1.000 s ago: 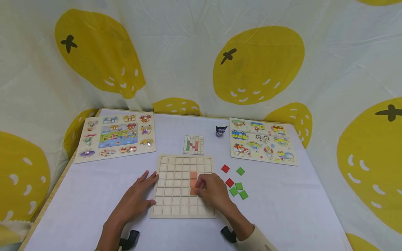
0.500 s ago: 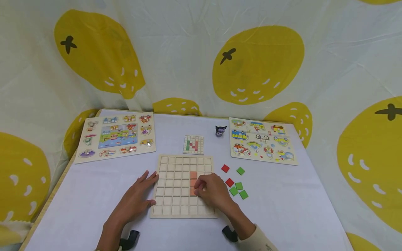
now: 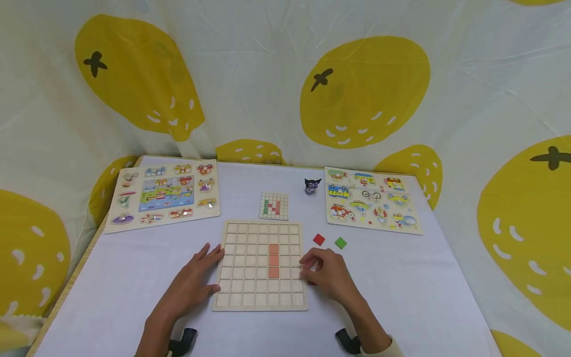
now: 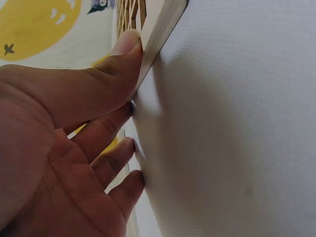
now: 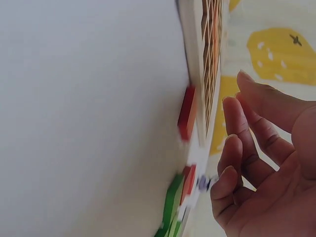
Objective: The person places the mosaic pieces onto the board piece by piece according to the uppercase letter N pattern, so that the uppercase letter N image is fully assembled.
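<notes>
A wooden grid board [image 3: 249, 286] lies in the middle of the table with three orange-red square tiles [image 3: 273, 260] in one column. My left hand [image 3: 196, 272] rests at its left edge with fingers spread; in the left wrist view the thumb [image 4: 127, 44] touches the board's side. Over the right edge hovers my right hand [image 3: 329, 275], its fingers loosely bent and nothing between them. Beneath it a red tile [image 5: 187, 113] lies beside the board, with green tiles [image 5: 172, 202] farther along. The hand hides most of these in the head view.
A small pattern card [image 3: 273, 208] lies behind the board. A red tile [image 3: 318, 239] and a green tile [image 3: 341, 243] are to the right. A dark figurine [image 3: 312, 186] stands at the back, between two picture puzzle boards, left [image 3: 207, 212] and right [image 3: 352, 225].
My right hand has left the lowest orange-red tile, now fully visible in the grid, and moved right over the board's edge and the loose tiles. The left hand stays put.
</notes>
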Available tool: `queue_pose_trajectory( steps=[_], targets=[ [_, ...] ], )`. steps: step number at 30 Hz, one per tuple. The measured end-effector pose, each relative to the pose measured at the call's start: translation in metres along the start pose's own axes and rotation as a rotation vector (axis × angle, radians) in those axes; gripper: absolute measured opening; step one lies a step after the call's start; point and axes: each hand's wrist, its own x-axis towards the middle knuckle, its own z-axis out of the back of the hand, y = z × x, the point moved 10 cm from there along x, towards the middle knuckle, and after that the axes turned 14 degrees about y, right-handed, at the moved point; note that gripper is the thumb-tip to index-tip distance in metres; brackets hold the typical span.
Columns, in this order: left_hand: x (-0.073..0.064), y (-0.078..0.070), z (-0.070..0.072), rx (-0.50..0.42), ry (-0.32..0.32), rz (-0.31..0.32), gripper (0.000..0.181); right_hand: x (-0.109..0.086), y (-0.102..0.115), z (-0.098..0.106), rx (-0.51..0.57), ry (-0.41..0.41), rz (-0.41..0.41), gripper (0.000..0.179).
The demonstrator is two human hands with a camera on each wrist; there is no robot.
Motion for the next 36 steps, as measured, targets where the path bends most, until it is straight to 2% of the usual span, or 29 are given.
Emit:
queue_pose_trajectory(
  steps=[7,13,22,36],
  targets=[
    [-0.001,-0.001,0.001,-0.007,-0.009,-0.004,0.092,-0.013,-0.02,0.01,-0.034,-0.025,-0.085,0.025],
    [0.001,0.002,-0.001,-0.012,0.005,0.015,0.093,-0.018,-0.028,0.007,-0.094,-0.029,-0.098,0.027],
    [-0.001,0.001,0.0,-0.008,0.007,0.003,0.092,-0.018,-0.02,-0.001,-0.224,-0.071,-0.073,0.026],
    [0.0,0.002,0.0,-0.012,0.002,0.001,0.092,-0.02,-0.013,0.001,-0.229,-0.081,-0.064,0.026]
  ],
)
